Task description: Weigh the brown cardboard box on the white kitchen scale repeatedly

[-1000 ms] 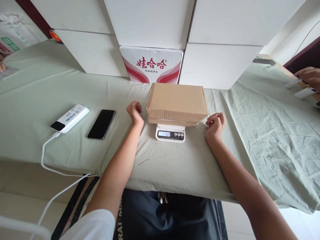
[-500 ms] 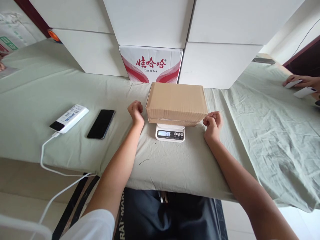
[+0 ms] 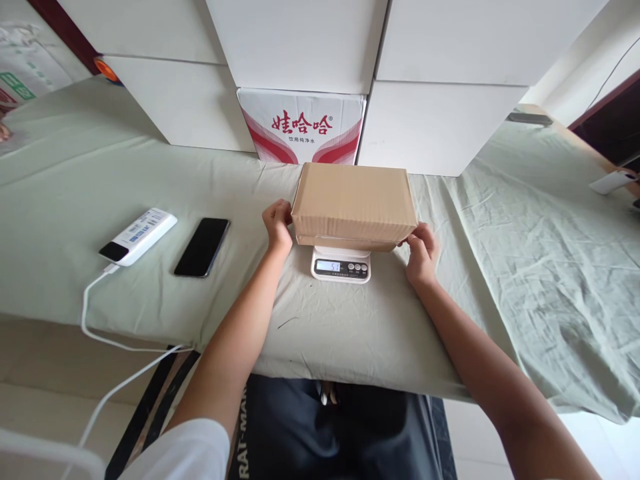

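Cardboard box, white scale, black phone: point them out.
Cardboard box (image 3: pixel 354 199): head view, on its top face.
White scale (image 3: pixel 343 267): head view, on its front panel.
Black phone (image 3: pixel 203 247): head view, mid-screen.

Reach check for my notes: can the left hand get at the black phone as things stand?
Probably yes: only cloth shows between the left hand and the black phone, which lies uncovered.

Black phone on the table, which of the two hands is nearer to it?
The left hand: it is to the right of the black phone, at the left side of the cardboard box. The right hand is farther off, at the opposite side.
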